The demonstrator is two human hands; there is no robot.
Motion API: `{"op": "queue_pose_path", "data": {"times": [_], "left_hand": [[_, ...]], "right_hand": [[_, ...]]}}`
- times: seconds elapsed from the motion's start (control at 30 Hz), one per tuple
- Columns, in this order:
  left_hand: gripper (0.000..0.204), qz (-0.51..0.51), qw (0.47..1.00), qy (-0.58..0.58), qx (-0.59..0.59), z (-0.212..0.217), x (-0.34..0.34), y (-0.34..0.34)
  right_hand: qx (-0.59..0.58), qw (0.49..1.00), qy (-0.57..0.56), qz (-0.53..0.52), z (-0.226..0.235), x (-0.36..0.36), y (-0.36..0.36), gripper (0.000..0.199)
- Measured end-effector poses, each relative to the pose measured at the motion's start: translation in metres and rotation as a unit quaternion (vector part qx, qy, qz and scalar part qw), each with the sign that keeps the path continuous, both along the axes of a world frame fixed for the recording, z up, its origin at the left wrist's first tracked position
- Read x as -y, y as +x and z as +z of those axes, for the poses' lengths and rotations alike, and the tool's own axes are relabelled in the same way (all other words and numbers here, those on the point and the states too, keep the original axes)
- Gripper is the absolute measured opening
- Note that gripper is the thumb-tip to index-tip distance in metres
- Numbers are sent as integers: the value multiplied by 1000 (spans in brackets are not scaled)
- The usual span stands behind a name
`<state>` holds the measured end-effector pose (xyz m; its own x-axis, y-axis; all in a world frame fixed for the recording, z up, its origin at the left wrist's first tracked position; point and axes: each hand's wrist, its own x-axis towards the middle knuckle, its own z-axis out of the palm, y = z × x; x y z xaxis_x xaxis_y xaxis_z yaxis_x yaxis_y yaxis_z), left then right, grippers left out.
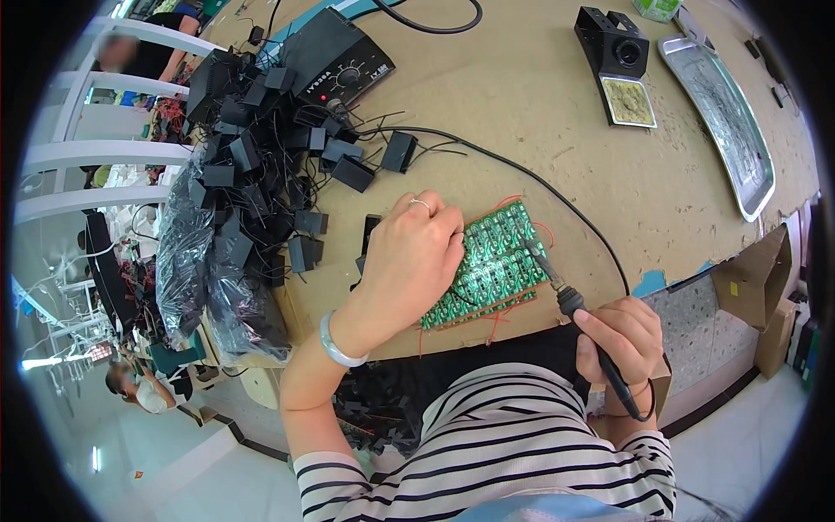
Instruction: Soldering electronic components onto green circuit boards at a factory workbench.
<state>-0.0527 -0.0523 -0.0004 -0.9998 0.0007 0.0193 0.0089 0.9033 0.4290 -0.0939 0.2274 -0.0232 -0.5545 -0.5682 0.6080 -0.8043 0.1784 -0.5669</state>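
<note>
A panel of green circuit boards [500, 261] lies near the table's front edge, with thin red wires along its sides. My left hand [409, 252] is closed over the panel's left part, fingers curled down; what they pinch is hidden. A thin black wire shows on the boards beside that hand, and a small black box [371, 228] is partly hidden behind it. In my right hand [624, 337] is a soldering iron [571, 301], gripped by its dark handle. Its tip points at the upper right part of the panel, and I cannot tell whether it touches.
Black boxes with wires [252, 157] are heaped at left, by a plastic bag [187, 261] and a soldering station [335, 65]. Its cord curves past the panel. An iron stand [613, 43] with a sponge [628, 102] and a metal tray [726, 130] are at far right.
</note>
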Motion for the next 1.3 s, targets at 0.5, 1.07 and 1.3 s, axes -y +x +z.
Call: {"op": "queue_pose_path", "data": {"times": [0.5,1.07,1.3], "left_hand": [[23,-124,988,2,-88,-2,-13,57],[18,-49,990,-87,-100,-17,-12,32],[14,-39,991,-92,-92,-17,-14,31]], "right_hand": [[7,1000,-18,-7,0,-4,4,23],[91,994,-46,48,-21,19,4,23],[90,993,-22,70,-17,22,0,33]]}}
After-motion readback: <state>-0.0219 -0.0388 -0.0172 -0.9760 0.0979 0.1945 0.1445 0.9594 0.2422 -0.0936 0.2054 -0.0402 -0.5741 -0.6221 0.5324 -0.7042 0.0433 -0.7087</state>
